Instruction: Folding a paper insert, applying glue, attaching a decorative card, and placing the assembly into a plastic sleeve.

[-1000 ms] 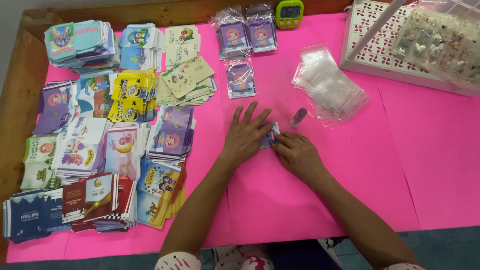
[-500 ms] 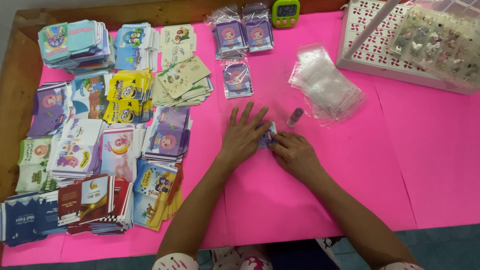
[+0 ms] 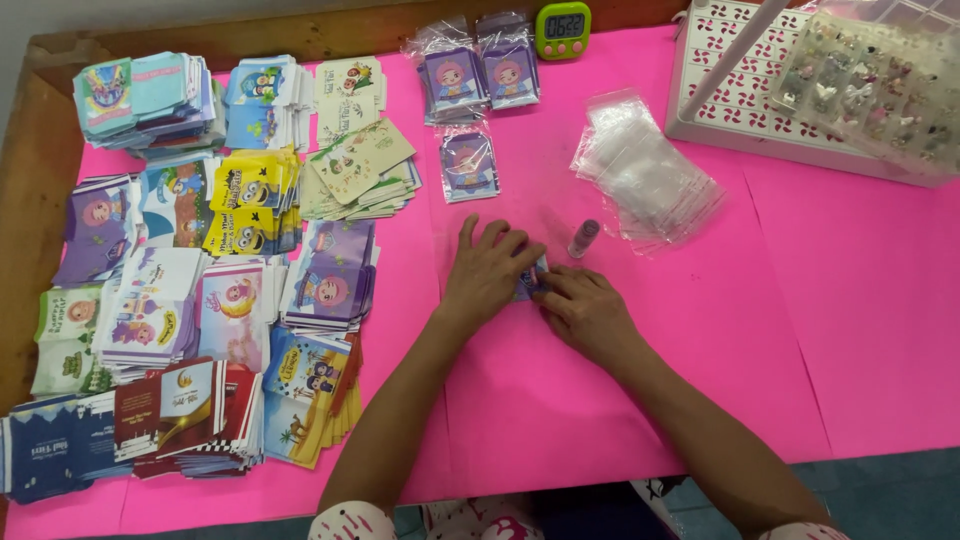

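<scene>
A small flat printed card (image 3: 530,281) is pressed on the pink counter (image 3: 820,340) under the left hand (image 3: 487,272), whose fingers are spread flat, and it is pinched at its right edge by the right hand (image 3: 586,312). Just beyond, a small cylindrical tube (image 3: 583,239) stands beside glossy clear plastic bags (image 3: 645,180). Far right, small charms are held in a clear compartment box (image 3: 865,85). Both hands are placed as before.

Far centre: green timer (image 3: 562,29) with grey screen; 2 stacks of purple bagged packets (image 3: 480,78), 1 single packet (image 3: 468,165) nearer. Left: stacked printed cards (image 3: 210,260), many colours. Right of centre: heap of clear bags (image 3: 645,175). Centre: small packet (image 3: 532,281) under both hands.
</scene>
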